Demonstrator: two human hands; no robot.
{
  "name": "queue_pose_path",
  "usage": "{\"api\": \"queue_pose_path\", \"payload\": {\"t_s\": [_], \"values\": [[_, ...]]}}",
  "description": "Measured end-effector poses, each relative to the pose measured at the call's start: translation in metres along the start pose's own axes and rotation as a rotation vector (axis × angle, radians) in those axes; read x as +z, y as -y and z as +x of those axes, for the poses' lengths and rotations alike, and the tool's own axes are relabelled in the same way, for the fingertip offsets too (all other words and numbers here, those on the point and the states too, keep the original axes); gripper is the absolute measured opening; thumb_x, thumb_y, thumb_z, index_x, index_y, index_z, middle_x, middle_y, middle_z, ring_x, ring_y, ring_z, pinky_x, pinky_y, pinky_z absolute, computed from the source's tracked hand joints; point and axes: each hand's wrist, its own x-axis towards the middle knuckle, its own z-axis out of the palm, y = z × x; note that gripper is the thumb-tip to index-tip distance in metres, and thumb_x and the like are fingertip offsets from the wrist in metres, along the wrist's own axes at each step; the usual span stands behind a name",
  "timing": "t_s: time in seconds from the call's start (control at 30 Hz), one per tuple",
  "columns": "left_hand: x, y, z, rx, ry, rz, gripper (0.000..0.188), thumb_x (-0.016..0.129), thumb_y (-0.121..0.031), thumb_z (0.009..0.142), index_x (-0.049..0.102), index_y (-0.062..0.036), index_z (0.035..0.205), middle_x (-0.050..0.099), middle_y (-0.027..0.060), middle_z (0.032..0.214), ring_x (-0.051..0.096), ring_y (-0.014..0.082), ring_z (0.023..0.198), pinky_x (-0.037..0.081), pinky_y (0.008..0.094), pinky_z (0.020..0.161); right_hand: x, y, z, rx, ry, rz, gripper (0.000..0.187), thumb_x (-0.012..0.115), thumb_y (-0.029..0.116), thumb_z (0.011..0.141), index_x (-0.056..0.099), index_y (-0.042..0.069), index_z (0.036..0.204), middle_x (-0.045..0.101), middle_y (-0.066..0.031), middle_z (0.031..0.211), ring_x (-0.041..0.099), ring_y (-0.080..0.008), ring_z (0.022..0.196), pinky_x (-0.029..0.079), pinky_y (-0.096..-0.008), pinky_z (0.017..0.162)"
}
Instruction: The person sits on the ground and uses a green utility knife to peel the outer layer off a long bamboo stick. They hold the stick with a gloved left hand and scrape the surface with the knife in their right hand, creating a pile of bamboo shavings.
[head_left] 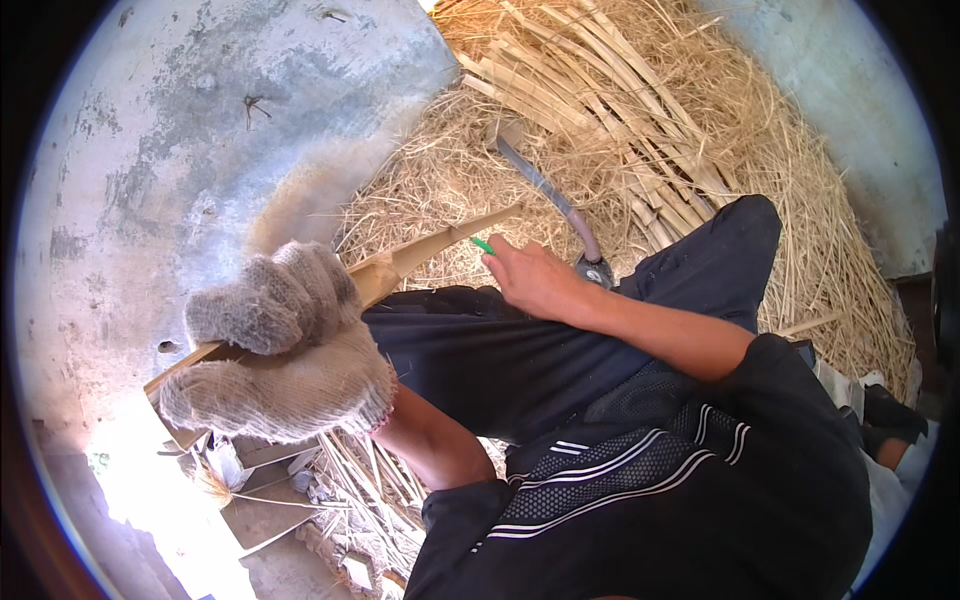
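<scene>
Hands (280, 345) (535, 280) grip bamboo strip (400, 265), green-handled tool (483, 245).

Left hand (280, 345) in a grey knitted work glove, closed around a long split cane strip (400, 265), gripping near its lower end. Strip angled up and to the right from the glove, laid across the dark-trousered thigh (500, 350). Right hand (535, 280) bare, resting on the same thigh just right of the strip's upper part, fingers closed on a small green-handled tool (483, 245), tip close to the strip. Behind the strip, a heap of dry straw and pale split canes (620, 130). Curved grey blade with a handle (560, 205) lying on that heap, beyond the right hand. Concrete floor (200, 130) left of the strip. Offcuts and scraps (290, 500) below the glove.
</scene>
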Motion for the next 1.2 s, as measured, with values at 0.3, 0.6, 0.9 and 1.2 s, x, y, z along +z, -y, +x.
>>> {"api": "queue_pose_path", "payload": {"t_s": [0.3,0.6,0.9,1.2], "values": [[0.007,-0.001,0.002,0.019,-0.044,-0.032,0.063,0.041,-0.070,0.091,0.035,-0.0183,0.057,0.023,-0.0049,0.048,0.018,0.0072,0.037,0.020,0.0236,0.033,0.017,-0.030,0.018,-0.025,-0.072,-0.028,0.031,0.043,0.028,0.101,0.050,0.000,0.111,0.061,-0.0285,0.067,0.061,-0.0491,0.064,0.048,-0.0540,0.061],[0.010,0.002,0.016,0.066,-0.099,0.093,0.060,0.040,-0.061,0.095,0.032,-0.0176,0.054,0.021,-0.0046,0.047,0.020,0.0071,0.036,0.021,0.0240,0.032,0.050,-0.101,0.057,-0.059,0.224,-0.285,0.035,0.042,0.024,0.099,0.051,-0.005,0.115,0.063,-0.0292,0.080,0.064,-0.0456,0.077,0.051,-0.0542,0.066],[0.005,0.002,0.023,0.110,-0.186,0.266,0.059,0.041,-0.061,0.094,0.026,-0.0192,0.055,0.017,-0.0047,0.048,0.018,0.0069,0.038,0.017,0.0228,0.034,0.025,-0.065,0.045,0.014,-0.030,0.093,0.040,0.037,0.031,0.102,0.048,-0.005,0.118,0.061,-0.0275,0.071,0.062,-0.0463,0.068,0.049,-0.0547,0.065],[0.017,0.008,0.026,0.137,-0.376,0.432,0.058,0.035,-0.060,0.095,0.023,-0.0203,0.054,0.017,-0.0049,0.048,0.016,0.0081,0.041,0.015,0.0243,0.039,0.043,-0.039,0.045,-0.087,-0.036,0.050,0.032,0.042,0.028,0.102,0.047,-0.003,0.101,0.059,-0.0265,0.062,0.060,-0.0478,0.060,0.047,-0.0550,0.057]]}}
